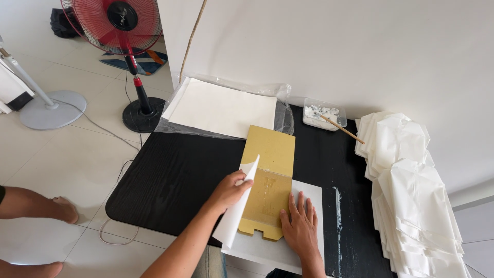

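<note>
At lower centre of the frame, the left hand (pixel 231 189) pinches the raised edge of a white paper sheet (pixel 309 216), folded partway over a yellow cardboard template (pixel 268 185). The right hand (pixel 299 224) lies flat, fingers spread, pressing the template's right side. Folding appears partly done. Finished folded pieces (pixel 411 190) are stacked at right; blank sheets (pixel 221 107) and a glue tub (pixel 323 114) sit above.

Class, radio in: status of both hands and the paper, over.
Left hand lifting paper edge over cardboard template. Right hand flat, pinning template. Glue tub clear, over.
</note>
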